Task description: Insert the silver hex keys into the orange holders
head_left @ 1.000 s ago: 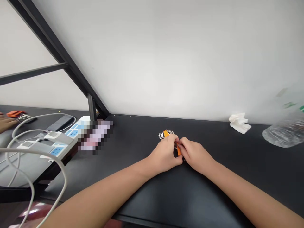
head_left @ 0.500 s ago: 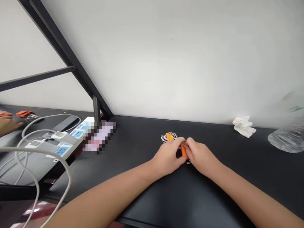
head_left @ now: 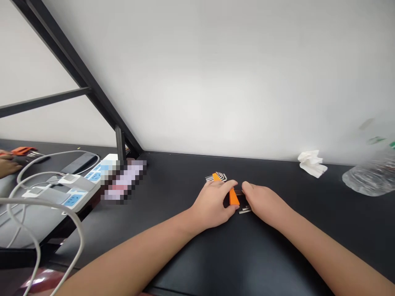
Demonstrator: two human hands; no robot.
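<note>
- Between our hands, on the black desk [head_left: 173,176], sits the orange holder [head_left: 234,199]; its far end is partly covered by our left fingers.
- Left hand [head_left: 213,204]: thumb and fingers in a C, gripping the holder's two ends.
- Right hand [head_left: 267,204]: fingers curled closed on the ends of thin rods [head_left: 238,192] spanning the gap to the holder; fingertips hidden from us.
- Short metal pieces [head_left: 245,211] poke out by the right hand, partly covered; we can't count them.
- Just beyond the left hand: second orange holder [head_left: 216,176] with bent hex keys [head_left: 221,176]. Left hand blocks its near end; we can't tell if the holders touch.
- Right, near the wall [head_left: 216,82]: crumpled tissue [head_left: 312,163], then clear plastic [head_left: 367,181], cut off by the edge.
- Left: pixelated item [head_left: 126,181], unreadable, near the frame post [head_left: 120,142].
- Past it: power strip [head_left: 73,200], with white cables [head_left: 37,200] looping across our view.
- Far left: co-worker's hand [head_left: 8,167], cut off, beside an orange tool [head_left: 23,151], blurry.
</note>
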